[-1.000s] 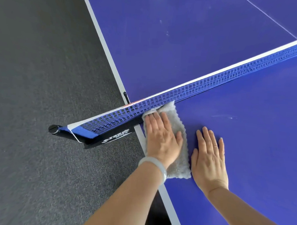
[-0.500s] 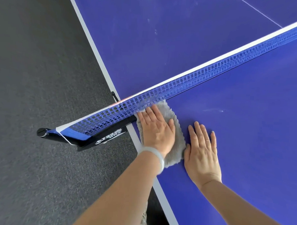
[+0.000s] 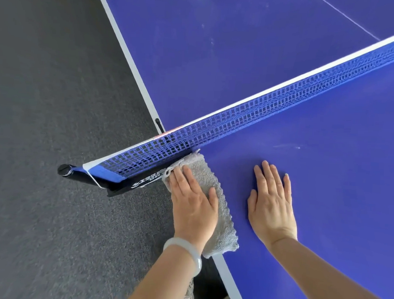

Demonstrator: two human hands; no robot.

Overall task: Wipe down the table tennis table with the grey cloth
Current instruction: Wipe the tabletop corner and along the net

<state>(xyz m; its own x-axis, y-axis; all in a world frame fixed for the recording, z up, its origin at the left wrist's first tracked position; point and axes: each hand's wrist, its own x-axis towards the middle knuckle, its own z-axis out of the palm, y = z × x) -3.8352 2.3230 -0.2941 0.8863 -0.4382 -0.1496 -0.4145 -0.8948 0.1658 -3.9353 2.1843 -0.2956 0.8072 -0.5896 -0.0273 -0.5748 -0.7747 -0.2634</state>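
The grey cloth lies folded over the white left edge of the blue table tennis table, its far end touching the net. My left hand presses flat on the cloth, fingers pointing toward the net post, a pale bangle on the wrist. My right hand rests flat on the bare blue surface a short way to the right of the cloth, fingers spread and holding nothing.
The blue net with its white top band runs diagonally across the table. Its black clamp and post stick out past the table edge over the dark grey carpet. A faint smudge marks the surface near the net.
My left hand has slid the cloth leftward onto the table's edge by the net clamp. A gap has opened between the cloth and my right hand.
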